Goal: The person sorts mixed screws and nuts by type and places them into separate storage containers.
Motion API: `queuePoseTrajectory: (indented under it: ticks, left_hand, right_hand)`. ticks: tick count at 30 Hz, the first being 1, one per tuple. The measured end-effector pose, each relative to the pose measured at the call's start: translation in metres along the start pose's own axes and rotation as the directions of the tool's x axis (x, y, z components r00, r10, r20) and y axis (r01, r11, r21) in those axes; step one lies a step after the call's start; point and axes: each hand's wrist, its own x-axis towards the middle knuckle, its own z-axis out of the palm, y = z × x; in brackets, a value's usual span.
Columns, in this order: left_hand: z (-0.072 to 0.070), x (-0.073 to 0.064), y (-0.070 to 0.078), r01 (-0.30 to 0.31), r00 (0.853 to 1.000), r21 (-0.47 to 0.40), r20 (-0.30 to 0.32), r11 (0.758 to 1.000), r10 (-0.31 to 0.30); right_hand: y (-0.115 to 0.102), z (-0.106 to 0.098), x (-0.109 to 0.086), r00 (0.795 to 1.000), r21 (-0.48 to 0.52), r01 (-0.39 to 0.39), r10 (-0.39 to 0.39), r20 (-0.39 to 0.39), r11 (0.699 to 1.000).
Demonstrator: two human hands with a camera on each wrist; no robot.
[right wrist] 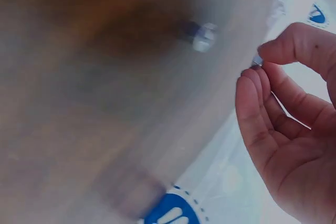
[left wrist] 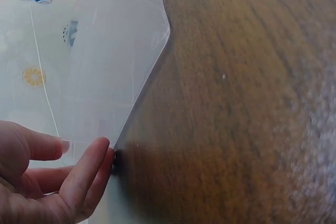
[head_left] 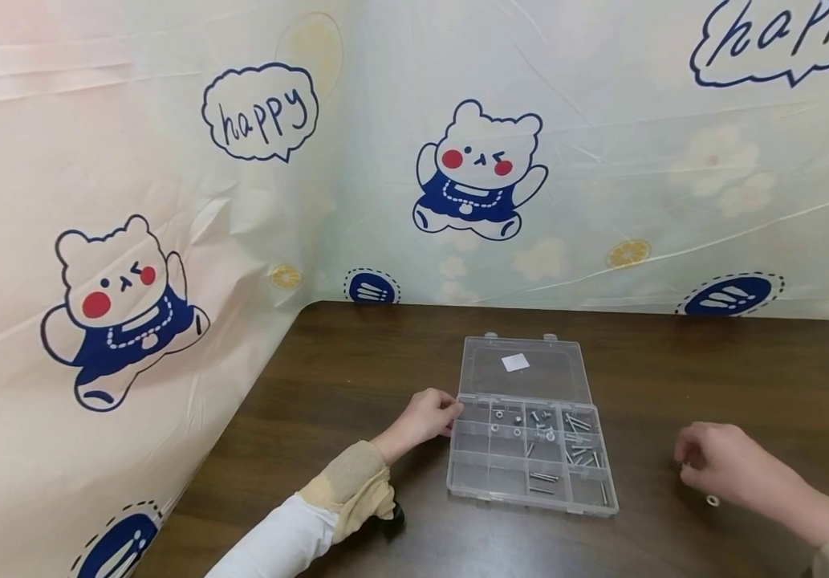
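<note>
A clear plastic compartment box (head_left: 486,484) lies on the table with its lid (head_left: 479,373) folded back. Several screws (head_left: 544,478), nuts (head_left: 499,414) and other small metal parts sit in its compartments. At the box's left edge, near the hinge, my left hand (head_left: 424,415) holds the rim between thumb and fingers. My right hand (head_left: 735,461) is above the table, right of the box. Between its thumb and fingertips is a small metal piece (right wrist: 256,61), mostly hidden, its kind unclear. Below that hand a metal nut (head_left: 713,500) lies on the table, blurred in the right wrist view.
The dark wooden table (head_left: 371,353) has a patterned cloth (head_left: 602,185) hanging behind it and along its left side. A white paper square (head_left: 515,362) shows on the lid. A small black object (head_left: 393,518) is by my left sleeve.
</note>
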Motion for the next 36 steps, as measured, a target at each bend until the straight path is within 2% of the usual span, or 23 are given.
queuePoseTrajectory:
  ticks: [2,6,11,15,20,30,33,36]
  left_hand:
    - [0.0,0.0,0.0,0.01,1.0,-0.011,0.007,1.0,-0.01]
    - [0.0,0.0,-0.001,0.014,1.0,-0.018,0.01,1.0,-0.014]
    - [-0.001,0.0,-0.001,0.009,1.0,-0.015,0.011,1.0,-0.009]
    - [-0.001,0.0,-0.001,0.012,1.0,-0.019,0.011,1.0,-0.012]
    - [-0.001,0.0,0.0,0.025,1.0,-0.028,0.011,0.999,-0.024]
    - [0.0,0.001,-0.002,0.009,1.0,-0.024,0.013,1.0,-0.009]
    - [0.0,0.001,-0.002,0.005,1.0,-0.013,0.012,1.0,-0.005]
    - [-0.001,0.001,-0.002,0.005,1.0,0.004,0.012,1.0,-0.005]
  right_hand:
    - [-0.004,-0.003,0.003,0.994,-0.019,0.039,-0.04,-0.104,0.999]
    - [-0.014,-0.01,0.014,0.954,-0.05,0.11,-0.119,-0.275,0.993]
    - [-0.033,-0.019,0.03,0.906,-0.061,0.172,-0.182,-0.382,0.983]
    - [-0.051,-0.024,0.04,0.897,-0.038,0.196,-0.194,-0.397,0.98]
    - [-0.068,-0.028,0.051,0.896,-0.014,0.225,-0.213,-0.391,0.974]
    - [-0.096,-0.028,0.074,0.869,-0.002,0.301,-0.275,-0.412,0.954]
    - [-0.103,-0.028,0.082,0.875,0.013,0.315,-0.285,-0.392,0.949]
    - [-0.11,-0.027,0.091,0.891,0.034,0.312,-0.28,-0.358,0.949]
